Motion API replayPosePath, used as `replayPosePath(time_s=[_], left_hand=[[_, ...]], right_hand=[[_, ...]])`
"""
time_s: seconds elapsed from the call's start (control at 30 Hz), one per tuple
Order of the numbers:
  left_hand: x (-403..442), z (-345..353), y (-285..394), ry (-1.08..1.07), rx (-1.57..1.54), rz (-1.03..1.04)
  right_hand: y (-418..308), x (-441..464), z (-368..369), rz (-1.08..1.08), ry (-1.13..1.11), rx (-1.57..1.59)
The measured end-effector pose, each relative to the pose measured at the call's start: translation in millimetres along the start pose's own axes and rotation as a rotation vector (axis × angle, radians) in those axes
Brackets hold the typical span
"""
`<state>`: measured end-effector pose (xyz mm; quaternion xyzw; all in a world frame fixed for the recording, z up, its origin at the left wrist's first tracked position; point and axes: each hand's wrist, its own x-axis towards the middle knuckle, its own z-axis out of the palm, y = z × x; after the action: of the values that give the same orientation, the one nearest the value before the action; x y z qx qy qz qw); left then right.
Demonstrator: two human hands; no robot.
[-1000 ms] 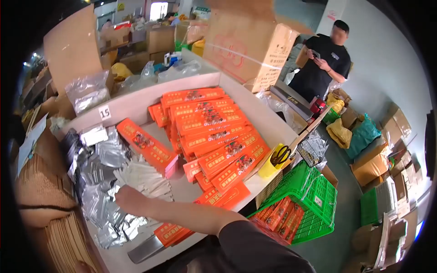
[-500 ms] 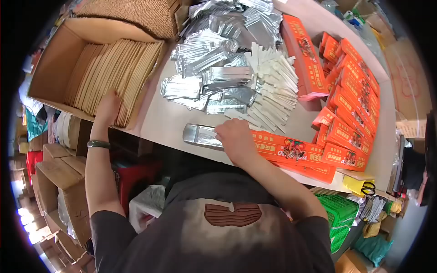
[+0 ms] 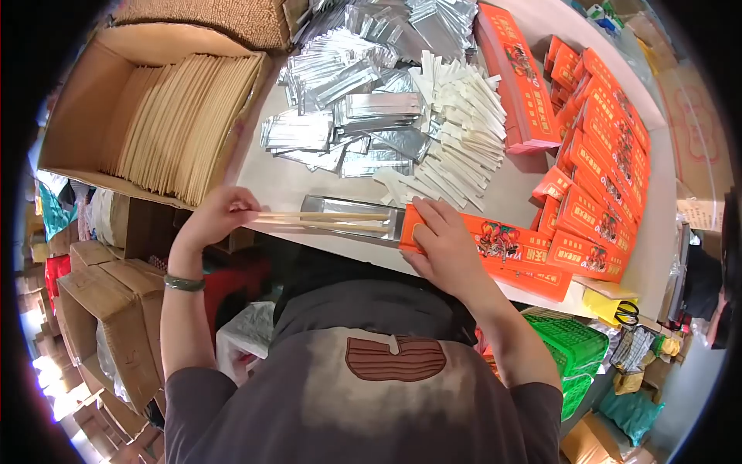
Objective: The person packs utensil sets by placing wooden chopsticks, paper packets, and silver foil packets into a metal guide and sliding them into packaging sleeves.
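Note:
Pinched in my left hand (image 3: 220,219) are the left ends of thin wooden chopsticks (image 3: 309,220). They lie over a silver packet on a metal scoop (image 3: 348,207), whose right end meets a red printed sleeve (image 3: 498,238). My right hand (image 3: 442,241) rests on the sleeve's left end with its fingers apart. Behind the scoop are piles of silver packets (image 3: 379,108) and white paper strips (image 3: 464,143). More red sleeves (image 3: 610,178) lie in an overlapping heap on the right.
A cardboard box (image 3: 85,116) of upright wooden sticks stands at the left. A red stack (image 3: 518,81) lies behind the strips. At the lower right are a green crate (image 3: 568,348) and a yellow holder (image 3: 607,305) with black-handled scissors, by the table edge.
My left hand has left the box and now holds chopsticks over the scoop. My right hand has moved right, from the scoop to the sleeve's end.

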<state>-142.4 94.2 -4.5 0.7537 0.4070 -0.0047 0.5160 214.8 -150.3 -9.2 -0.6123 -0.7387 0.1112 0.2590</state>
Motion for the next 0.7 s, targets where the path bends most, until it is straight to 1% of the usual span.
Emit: replayPosePath(time_s=[0.03,0.07,0.1,0.13,0.17,0.2,0.27,0.37,0.4,0.47,0.5,0.53,0.57,0.6,0.63,0.67,0.7], left_hand=[[11,7,1,0.004,0.032,0.029],[24,37,36,0.023,0.061,0.139],[35,75,71,0.012,-0.122,0.101],[44,107,80,0.014,0.066,0.333],[46,124,92,0.023,0.135,0.459],[47,133,94,0.131,0.107,0.419],[40,130,95,0.521,0.313,0.338],[39,158,100,0.442,0.242,0.225],[37,175,101,0.333,0.166,0.337],[19,174,134,0.194,0.025,0.510],[10,163,134,0.220,0.063,0.526],[7,143,131,0.248,0.094,0.569],[6,124,138,0.366,0.453,0.660],[6,110,140,0.498,0.801,0.718],[20,105,126,0.426,0.840,0.719],[31,105,114,0.368,0.883,0.703],[38,102,114,0.431,0.852,0.717]], right_hand=[[0,2,3,-0.016,0.014,0.028],[-1,3,6,-0.032,0.026,0.057],[-5,6,12,-0.012,0.020,0.056],[-11,10,16,0.005,0.015,0.050],[-12,14,16,0.022,0.014,0.036],[-13,14,11,0.046,0.015,-0.002],[-18,14,0,0.099,0.023,-0.072],[-15,16,17,0.057,0.050,-0.082],[-15,19,20,0.066,0.033,-0.030],[-11,23,16,0.104,0.019,0.044],[-8,22,20,0.100,0.081,0.105],[-6,19,25,0.034,0.198,0.061],[-6,22,18,-0.025,0.179,0.142],[-18,30,11,-0.045,0.176,0.045],[-27,42,5,-0.085,0.123,0.093],[-34,44,-23,0.016,-0.045,0.038],[-41,56,-52,0.104,-0.218,0.001]])
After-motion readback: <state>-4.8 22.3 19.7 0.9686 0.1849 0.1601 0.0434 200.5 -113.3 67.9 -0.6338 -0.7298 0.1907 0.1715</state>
